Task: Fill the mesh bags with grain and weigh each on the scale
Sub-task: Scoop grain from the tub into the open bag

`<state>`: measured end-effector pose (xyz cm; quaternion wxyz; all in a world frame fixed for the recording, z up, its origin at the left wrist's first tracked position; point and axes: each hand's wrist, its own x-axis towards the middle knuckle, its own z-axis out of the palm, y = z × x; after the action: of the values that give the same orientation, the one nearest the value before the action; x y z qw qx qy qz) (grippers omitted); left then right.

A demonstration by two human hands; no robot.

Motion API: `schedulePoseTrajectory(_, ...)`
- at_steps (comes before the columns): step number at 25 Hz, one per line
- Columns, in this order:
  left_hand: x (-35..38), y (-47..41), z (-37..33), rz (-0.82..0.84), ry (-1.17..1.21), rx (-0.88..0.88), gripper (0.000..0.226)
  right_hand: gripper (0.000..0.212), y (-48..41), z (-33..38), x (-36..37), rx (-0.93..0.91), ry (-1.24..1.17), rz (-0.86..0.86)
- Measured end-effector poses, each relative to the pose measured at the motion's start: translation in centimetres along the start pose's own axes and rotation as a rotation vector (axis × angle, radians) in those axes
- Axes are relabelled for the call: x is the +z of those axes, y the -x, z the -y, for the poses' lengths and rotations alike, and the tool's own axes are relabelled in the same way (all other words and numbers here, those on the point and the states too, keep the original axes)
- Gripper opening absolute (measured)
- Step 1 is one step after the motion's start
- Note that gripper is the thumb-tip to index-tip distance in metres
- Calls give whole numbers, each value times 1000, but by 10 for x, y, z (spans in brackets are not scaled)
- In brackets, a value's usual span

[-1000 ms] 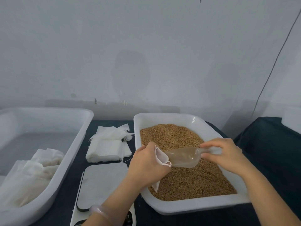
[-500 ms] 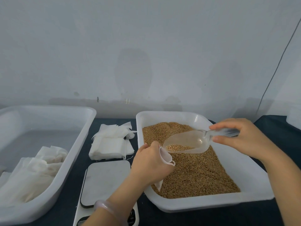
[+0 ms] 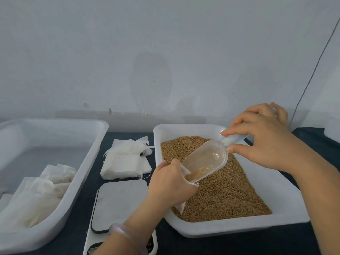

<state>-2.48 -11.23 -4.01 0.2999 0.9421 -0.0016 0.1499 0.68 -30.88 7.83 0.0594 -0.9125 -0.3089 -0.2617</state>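
A white tray (image 3: 287, 207) on the right holds brown grain (image 3: 226, 190). My left hand (image 3: 170, 183) grips a small white mesh bag (image 3: 181, 208) over the tray's left side, its mouth held open. My right hand (image 3: 265, 138) holds the handle of a clear plastic scoop (image 3: 206, 161), tilted down with its lip at the bag's mouth. A little grain lies at the scoop's lower end. A digital scale (image 3: 119, 203) with a bare grey platform sits in front, left of the tray.
A pile of flat white mesh bags (image 3: 125, 161) lies behind the scale. A large white tub (image 3: 88, 162) on the left holds several white bags (image 3: 36, 196). A dark cloth covers the table. A wall stands close behind.
My right hand lifted the scoop with grain out of the tray, then raised the handle and tipped the lip down to the bag's mouth. My left hand stayed in place with the bag.
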Motion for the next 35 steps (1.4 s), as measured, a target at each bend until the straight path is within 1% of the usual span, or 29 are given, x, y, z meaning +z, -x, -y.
schedulePoseTrajectory(5,-2,1,-2,-6,-12,-14,34,29,-1,-1,2,34,-20,0)
schedulePoseTrajectory(8,-3,2,-3,-7,0,-18,34,27,0,-8,9,48,-101,22)
schedulePoseTrajectory(9,-3,2,-3,-12,7,-19,33,26,2,-14,12,85,-161,28)
schedulePoseTrajectory(11,-3,2,-3,-17,25,-17,30,26,8,-30,17,226,-248,46)
schedulePoseTrajectory(12,-3,3,-3,-17,35,-14,30,27,12,-36,22,297,-215,75)
schedulePoseTrajectory(13,-3,3,-2,-19,41,-8,30,28,16,-40,28,335,-130,124)
schedulePoseTrajectory(15,-4,3,-2,-22,48,0,30,25,23,-40,49,309,22,253)
schedulePoseTrajectory(17,-3,3,-1,-25,52,-5,31,25,27,-32,70,263,14,360)
schedulePoseTrajectory(18,-4,3,-1,-26,54,-9,32,25,30,-29,78,255,-21,382)
schedulePoseTrajectory(19,-4,4,-2,-26,57,-13,32,24,33,-27,83,264,-63,379)
schedulePoseTrajectory(23,-6,5,-3,-9,44,2,32,27,42,-41,81,398,-275,261)
schedulePoseTrajectory(28,-7,6,-3,13,18,24,31,25,37,-50,58,412,-443,131)
schedulePoseTrajectory(31,-7,6,-3,24,15,29,32,26,28,-49,37,394,-457,45)
schedulePoseTrajectory(35,-6,5,-2,26,6,33,30,28,16,-32,14,236,-326,33)
